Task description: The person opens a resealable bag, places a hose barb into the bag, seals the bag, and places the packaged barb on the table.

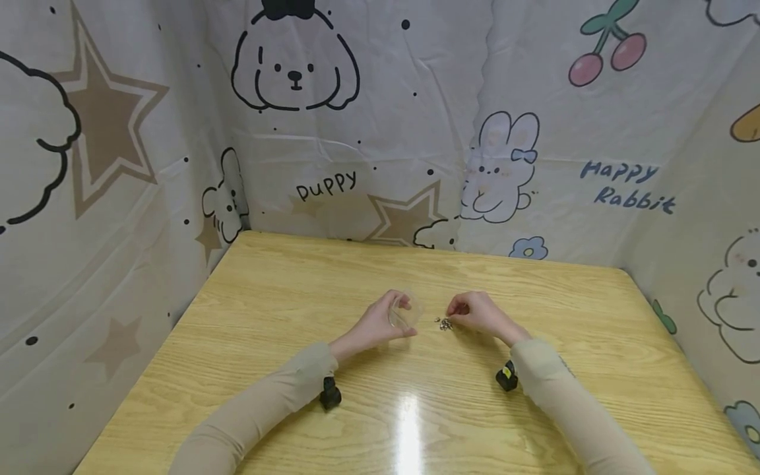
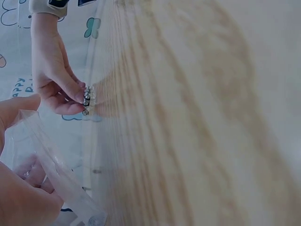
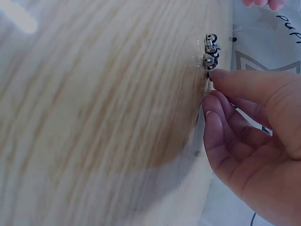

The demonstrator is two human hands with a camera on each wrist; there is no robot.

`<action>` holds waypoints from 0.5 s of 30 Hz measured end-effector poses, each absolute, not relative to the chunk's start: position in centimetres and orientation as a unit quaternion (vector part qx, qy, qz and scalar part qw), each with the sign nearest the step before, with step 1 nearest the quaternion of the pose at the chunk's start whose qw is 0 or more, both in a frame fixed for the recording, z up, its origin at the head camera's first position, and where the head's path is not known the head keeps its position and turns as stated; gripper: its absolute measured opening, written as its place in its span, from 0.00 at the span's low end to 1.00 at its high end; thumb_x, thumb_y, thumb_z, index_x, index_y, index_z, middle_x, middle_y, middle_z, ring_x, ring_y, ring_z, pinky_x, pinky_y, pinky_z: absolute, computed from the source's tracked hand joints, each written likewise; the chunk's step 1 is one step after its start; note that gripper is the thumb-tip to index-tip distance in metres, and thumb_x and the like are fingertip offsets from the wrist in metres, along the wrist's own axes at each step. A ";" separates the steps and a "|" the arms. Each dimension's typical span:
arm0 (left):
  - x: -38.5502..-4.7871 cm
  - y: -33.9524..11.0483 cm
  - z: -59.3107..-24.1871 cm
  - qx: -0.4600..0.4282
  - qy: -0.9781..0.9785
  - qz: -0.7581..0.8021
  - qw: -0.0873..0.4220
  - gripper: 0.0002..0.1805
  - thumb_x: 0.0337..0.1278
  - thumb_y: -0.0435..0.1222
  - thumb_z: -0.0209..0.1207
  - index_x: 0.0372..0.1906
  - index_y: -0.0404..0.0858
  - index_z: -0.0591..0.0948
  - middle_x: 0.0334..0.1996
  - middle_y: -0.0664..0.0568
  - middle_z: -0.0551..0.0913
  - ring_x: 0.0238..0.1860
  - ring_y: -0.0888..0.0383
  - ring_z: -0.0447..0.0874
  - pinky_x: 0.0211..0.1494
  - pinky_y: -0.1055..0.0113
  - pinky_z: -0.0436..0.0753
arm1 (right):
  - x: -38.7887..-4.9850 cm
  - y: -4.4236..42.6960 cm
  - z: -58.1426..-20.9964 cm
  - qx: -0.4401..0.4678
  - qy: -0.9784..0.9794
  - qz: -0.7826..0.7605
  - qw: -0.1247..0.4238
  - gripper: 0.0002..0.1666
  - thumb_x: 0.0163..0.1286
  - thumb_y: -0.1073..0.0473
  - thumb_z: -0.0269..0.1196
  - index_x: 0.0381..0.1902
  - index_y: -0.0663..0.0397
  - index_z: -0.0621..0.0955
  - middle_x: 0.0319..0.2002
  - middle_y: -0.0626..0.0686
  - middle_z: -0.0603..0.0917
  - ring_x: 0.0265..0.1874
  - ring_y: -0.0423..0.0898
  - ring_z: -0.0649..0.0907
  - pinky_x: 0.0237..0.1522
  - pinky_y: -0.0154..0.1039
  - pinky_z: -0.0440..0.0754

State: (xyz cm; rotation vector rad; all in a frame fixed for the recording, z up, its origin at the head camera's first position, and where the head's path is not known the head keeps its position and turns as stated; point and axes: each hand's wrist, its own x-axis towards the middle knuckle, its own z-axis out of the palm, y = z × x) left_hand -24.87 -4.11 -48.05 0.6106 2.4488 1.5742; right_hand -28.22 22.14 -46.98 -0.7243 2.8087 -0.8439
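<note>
My left hand (image 1: 380,323) grips a clear plastic container (image 1: 411,309), fingers and thumb on either side; it is tilted above the table. In the left wrist view the container (image 2: 56,169) shows at the lower left. A small pile of shiny metal pieces (image 1: 445,324) lies on the table between the hands. My right hand (image 1: 479,314) is at the pile's right side, fingers bent. In the right wrist view, its fingertips (image 3: 217,75) are beside the pieces (image 3: 212,49), with a gap between thumb and fingers; no held piece is clear.
The wooden table (image 1: 285,277) extends around both hands, with a bright reflection near its front. A printed cloth (image 1: 368,132) stands behind and along both sides. A small dark device (image 1: 330,394) is on the left wrist, another (image 1: 507,376) on the right.
</note>
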 end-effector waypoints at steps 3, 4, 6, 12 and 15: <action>-24.9 -4.1 -48.1 0.203 0.820 0.528 0.085 0.31 0.50 0.36 0.73 0.57 0.37 0.72 0.57 0.43 0.79 0.62 0.44 0.76 0.65 0.48 0.76 | -28.3 22.2 -47.1 -0.242 0.928 -0.276 0.060 0.02 0.63 0.65 0.67 0.33 0.60 0.85 0.31 0.52 0.88 0.29 0.36 0.80 0.33 0.29 0.78; -25.0 -4.1 -48.1 0.204 0.820 0.527 0.086 0.31 0.50 0.36 0.73 0.57 0.37 0.72 0.57 0.43 0.79 0.63 0.44 0.76 0.66 0.48 0.76 | -28.4 22.2 -47.1 -0.243 0.929 -0.274 0.059 0.02 0.64 0.65 0.67 0.33 0.60 0.85 0.31 0.52 0.88 0.29 0.36 0.80 0.33 0.29 0.78; -25.0 -4.1 -48.1 0.205 0.821 0.526 0.085 0.31 0.49 0.36 0.73 0.57 0.37 0.72 0.57 0.43 0.80 0.63 0.44 0.76 0.66 0.48 0.75 | -28.4 22.2 -47.1 -0.240 0.931 -0.268 0.059 0.03 0.64 0.64 0.68 0.33 0.59 0.85 0.30 0.51 0.87 0.28 0.36 0.79 0.33 0.29 0.78; -25.0 -4.2 -48.0 0.207 0.822 0.523 0.086 0.31 0.50 0.36 0.73 0.58 0.37 0.71 0.57 0.42 0.80 0.63 0.45 0.76 0.66 0.48 0.76 | -28.4 22.3 -47.0 -0.226 0.936 -0.261 0.062 0.03 0.63 0.63 0.68 0.32 0.58 0.85 0.29 0.51 0.87 0.28 0.37 0.79 0.32 0.28 0.78; -24.9 -4.2 -48.1 0.203 0.822 0.525 0.088 0.31 0.49 0.36 0.73 0.58 0.37 0.72 0.57 0.42 0.80 0.62 0.45 0.77 0.65 0.48 0.77 | -28.3 22.1 -46.6 -0.218 0.938 -0.264 0.057 0.02 0.62 0.65 0.66 0.33 0.59 0.85 0.30 0.52 0.87 0.29 0.39 0.80 0.33 0.29 0.79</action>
